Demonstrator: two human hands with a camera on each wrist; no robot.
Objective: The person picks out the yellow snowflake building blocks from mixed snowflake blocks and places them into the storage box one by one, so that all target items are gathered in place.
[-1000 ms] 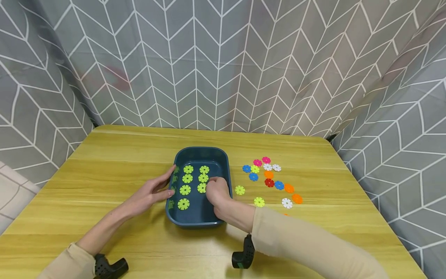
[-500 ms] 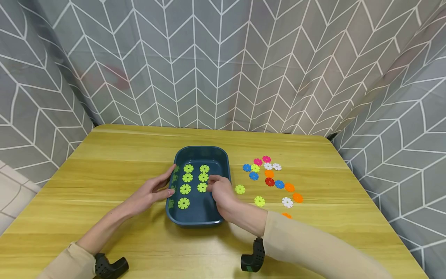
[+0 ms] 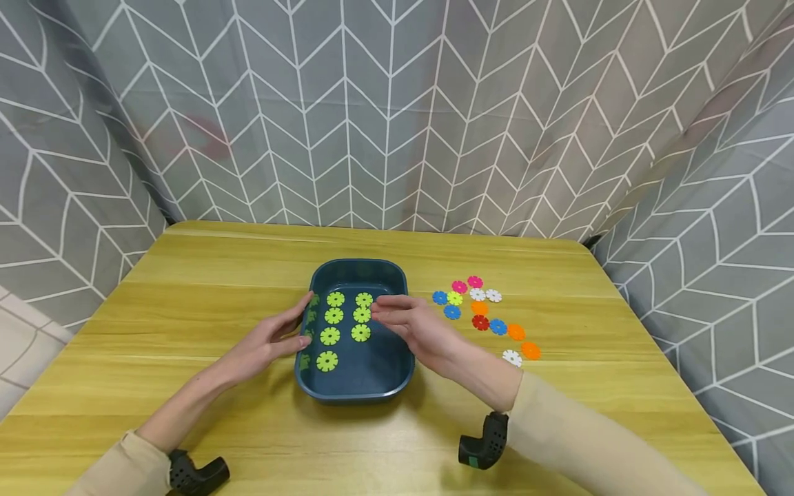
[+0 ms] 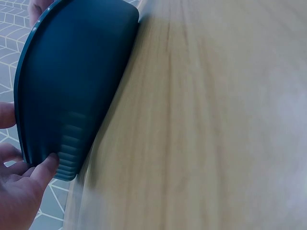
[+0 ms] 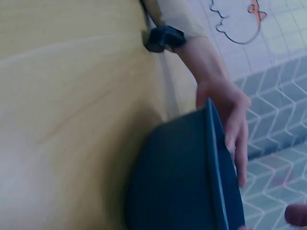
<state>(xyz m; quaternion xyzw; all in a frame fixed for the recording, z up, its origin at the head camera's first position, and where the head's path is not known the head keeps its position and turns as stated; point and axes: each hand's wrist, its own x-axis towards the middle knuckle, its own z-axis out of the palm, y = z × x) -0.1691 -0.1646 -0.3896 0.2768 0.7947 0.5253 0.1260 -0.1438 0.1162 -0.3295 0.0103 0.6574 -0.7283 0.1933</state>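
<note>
A dark blue tray [image 3: 372, 372] stands on the wooden table. Inside it, lime notched building discs [image 3: 329, 336] lie flat in two columns; the shorter right column [image 3: 361, 333] is partly beside my fingertips. My left hand [image 3: 263, 348] holds the tray's left side, thumb and fingers at the rim; in the left wrist view a digit presses against the outer wall [image 4: 72, 72]. Over the tray's right rim, my right hand [image 3: 424, 334] extends nearly straight fingers, with nothing visible in them. Its palm and forearm hide part of the table to the right.
Right of the tray lie scattered loose discs: blue [image 3: 452, 312], pink [image 3: 475, 282], white [image 3: 511, 357], red [image 3: 480, 322] and orange [image 3: 516, 332], with a lime one [image 3: 455, 298] among them. A patterned grey curtain [image 3: 372, 138] hangs behind the table.
My right hand has moved right and slightly away from me, its fingers straightening out of a curl. It now covers the lime discs nearest the tray. The left hand stays at the rim.
</note>
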